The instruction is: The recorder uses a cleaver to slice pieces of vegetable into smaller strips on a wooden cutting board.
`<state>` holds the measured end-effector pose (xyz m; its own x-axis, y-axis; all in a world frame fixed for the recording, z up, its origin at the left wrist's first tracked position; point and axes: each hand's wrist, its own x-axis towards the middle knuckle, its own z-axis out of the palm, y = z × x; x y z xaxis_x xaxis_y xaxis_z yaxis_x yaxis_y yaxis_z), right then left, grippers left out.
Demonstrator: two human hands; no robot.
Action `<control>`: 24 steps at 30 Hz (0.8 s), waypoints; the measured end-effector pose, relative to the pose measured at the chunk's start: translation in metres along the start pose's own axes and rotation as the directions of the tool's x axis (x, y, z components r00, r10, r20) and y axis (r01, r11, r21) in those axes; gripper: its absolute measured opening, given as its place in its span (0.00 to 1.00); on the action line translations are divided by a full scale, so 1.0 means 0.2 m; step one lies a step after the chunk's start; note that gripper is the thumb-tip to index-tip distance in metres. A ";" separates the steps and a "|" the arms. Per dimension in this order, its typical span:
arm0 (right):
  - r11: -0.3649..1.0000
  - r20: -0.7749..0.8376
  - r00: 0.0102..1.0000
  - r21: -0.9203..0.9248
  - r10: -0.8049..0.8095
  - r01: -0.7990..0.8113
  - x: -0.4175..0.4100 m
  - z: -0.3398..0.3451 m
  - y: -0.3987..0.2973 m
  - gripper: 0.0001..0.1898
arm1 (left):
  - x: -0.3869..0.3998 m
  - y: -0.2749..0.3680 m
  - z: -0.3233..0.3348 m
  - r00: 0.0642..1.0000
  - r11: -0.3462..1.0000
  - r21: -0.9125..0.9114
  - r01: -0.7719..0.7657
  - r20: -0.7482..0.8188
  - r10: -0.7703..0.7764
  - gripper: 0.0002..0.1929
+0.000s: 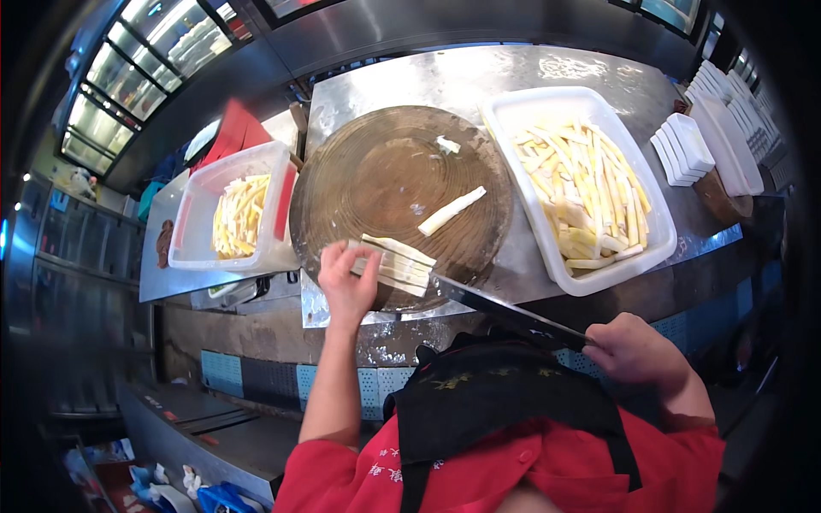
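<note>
A round wooden chopping block [397,167] stands before me. On its near edge several pale vegetable stalk pieces [405,264], possibly bamboo shoot, lie side by side. My left hand [349,282] has its fingers curled over their left end and grips them against the wood. My right hand [635,349] is closed around the handle of a long-bladed knife [507,308]. The blade points left, its tip at the right end of the pieces. Farther back on the block rest one separate stalk [452,210] and a small white scrap [448,145].
Right of the block, a white plastic tub [612,272] holds many stalks [577,186]. At left, a translucent bin [192,247] contains thinner strips [240,215]. White dishes [683,151] stand at far right on the steel table [410,77]. A red object [237,131] sits behind the bin.
</note>
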<state>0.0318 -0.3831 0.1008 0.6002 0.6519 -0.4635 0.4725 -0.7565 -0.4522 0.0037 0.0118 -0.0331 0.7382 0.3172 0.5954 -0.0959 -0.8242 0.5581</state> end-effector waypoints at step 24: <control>0.946 -0.083 0.955 0.138 -0.284 0.293 0.56 0.09 -0.18 0.11 | 0.32 0.02 -0.29 0.975 0.927 0.354 -0.122 -0.133 0.179 0.14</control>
<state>0.0707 -0.2833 0.0522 0.4927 0.8333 -0.2509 0.5340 -0.5171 -0.6689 0.0117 0.0569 0.0406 0.6135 0.2244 0.7572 0.0575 -0.9689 0.2407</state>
